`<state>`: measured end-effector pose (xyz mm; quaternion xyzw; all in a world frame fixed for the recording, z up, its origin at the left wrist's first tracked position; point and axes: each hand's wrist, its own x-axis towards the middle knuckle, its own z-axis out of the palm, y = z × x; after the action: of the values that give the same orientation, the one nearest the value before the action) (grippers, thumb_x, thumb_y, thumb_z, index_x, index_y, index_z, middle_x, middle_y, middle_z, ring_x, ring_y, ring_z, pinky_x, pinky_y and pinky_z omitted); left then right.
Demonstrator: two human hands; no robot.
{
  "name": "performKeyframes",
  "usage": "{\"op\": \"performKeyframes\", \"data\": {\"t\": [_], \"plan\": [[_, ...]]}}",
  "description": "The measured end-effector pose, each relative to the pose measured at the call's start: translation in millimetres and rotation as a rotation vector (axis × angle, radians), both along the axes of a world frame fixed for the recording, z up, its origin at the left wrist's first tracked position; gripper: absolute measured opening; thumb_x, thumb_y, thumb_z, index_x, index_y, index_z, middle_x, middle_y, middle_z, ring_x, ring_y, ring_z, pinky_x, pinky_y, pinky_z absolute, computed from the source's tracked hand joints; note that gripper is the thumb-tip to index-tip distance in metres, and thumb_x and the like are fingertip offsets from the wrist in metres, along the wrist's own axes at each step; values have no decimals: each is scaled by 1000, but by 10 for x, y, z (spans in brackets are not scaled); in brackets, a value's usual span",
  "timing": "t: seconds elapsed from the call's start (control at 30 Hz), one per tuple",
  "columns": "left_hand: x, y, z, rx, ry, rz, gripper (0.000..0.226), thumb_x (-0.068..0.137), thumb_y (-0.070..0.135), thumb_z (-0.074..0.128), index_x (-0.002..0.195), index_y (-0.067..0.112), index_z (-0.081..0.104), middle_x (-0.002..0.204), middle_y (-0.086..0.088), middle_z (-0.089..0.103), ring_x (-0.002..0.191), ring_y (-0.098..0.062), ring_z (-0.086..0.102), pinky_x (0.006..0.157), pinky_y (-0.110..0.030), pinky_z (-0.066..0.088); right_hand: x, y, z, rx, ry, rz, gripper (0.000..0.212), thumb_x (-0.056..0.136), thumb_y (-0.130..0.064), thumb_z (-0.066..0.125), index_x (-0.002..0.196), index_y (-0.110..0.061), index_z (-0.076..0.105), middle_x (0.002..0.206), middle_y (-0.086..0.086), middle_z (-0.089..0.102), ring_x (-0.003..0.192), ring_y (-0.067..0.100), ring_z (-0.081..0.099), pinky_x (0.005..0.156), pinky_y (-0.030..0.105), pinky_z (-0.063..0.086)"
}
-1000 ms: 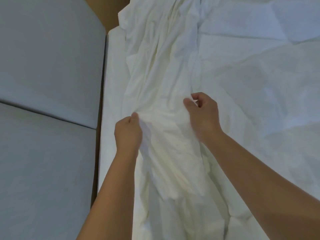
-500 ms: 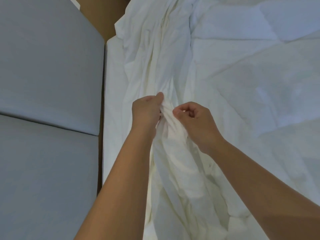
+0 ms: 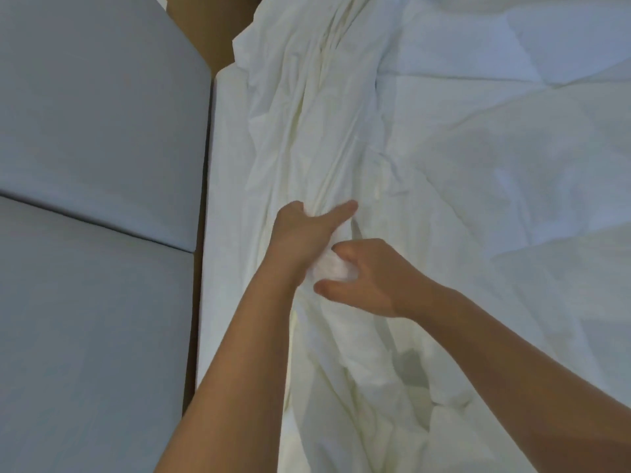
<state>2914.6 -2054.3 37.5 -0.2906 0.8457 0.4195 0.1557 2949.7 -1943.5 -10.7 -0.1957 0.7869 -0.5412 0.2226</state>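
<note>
Leftward, left hand (image 3: 304, 233), right hand (image 3: 370, 279), gripped sheet (image 3: 317, 138)

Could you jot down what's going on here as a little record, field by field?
Work: gathering a white sheet on a bed
Sheet: creased, bunched lengthwise
Left hand: fingers curled into a fold, thumb stretched out
Right hand: grips a bunch of sheet
Beside: grey panels

The sheet (image 3: 324, 131) hides the fingers of the left hand (image 3: 304, 233) and runs past the picture's edges.
</note>
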Motion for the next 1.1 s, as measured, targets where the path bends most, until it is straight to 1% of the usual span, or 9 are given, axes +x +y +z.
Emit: {"op": "performKeyframes", "data": {"t": [0.1,0.17,0.27,0.47,0.67,0.77,0.87,0.97,1.1], "plan": [[83,106,-53,-56,76,-92,9,84,16,60,82,8,56,80,-4,58,74,-22,58,63,-31,45,-126,140,-37,242,-138,238,34,75,-51,70,84,-25,49,78,-14,51,74,5,51,68,17,37],[133,245,-104,154,114,-82,14,87,18,59,74,15,55,72,0,57,66,-17,56,58,-27,44,-209,257,-55,262,-277,384,36,79,-53,66,106,-38,49,90,-24,51,89,3,51,78,16,38],[186,306,-152,436,55,31,19,88,39,59,87,20,63,85,4,66,78,-15,64,64,-26,50,-213,412,-101,43,-447,318,15,91,-36,58,103,-45,57,94,-30,61,89,-6,59,72,8,43],[604,139,-582,152,-124,88,72,78,58,63,128,8,49,122,-10,57,110,-26,56,89,-33,46,20,554,-337,-379,-811,-133,21,93,-5,49,95,-11,68,91,1,74,87,15,70,69,23,54],[592,207,-692,285,-49,261,15,87,10,60,73,10,55,68,-3,58,51,-6,58,53,-19,50,95,579,-259,100,-701,110,84,63,-69,69,129,-20,56,131,3,58,123,21,51,110,40,35],[610,277,-670,276,-60,251,26,86,27,63,99,5,58,91,-4,60,77,-14,60,65,-26,49,43,672,-294,212,-615,98,41,83,-30,70,117,-9,62,117,13,65,109,28,60,103,41,42],[713,357,-735,332,-115,329,61,81,43,67,124,3,50,113,-9,58,102,-25,59,85,-36,51,52,726,-246,-118,-701,33,25,87,1,55,107,-10,66,106,7,70,102,23,64,92,34,49],[756,450,-739,241,86,383,20,89,18,56,72,8,51,73,-8,55,66,-21,56,59,-28,46,28,801,-229,-311,-837,-61,33,74,7,49,97,-5,70,93,7,73,90,23,68,74,29,57],[979,583,-519,-156,484,17,44,92,25,52,57,21,26,51,7,34,45,-8,36,45,-19,28,-60,920,-68,-389,-882,125,28,76,-33,64,91,-15,77,98,4,73,90,19,70,71,26,55]]}}
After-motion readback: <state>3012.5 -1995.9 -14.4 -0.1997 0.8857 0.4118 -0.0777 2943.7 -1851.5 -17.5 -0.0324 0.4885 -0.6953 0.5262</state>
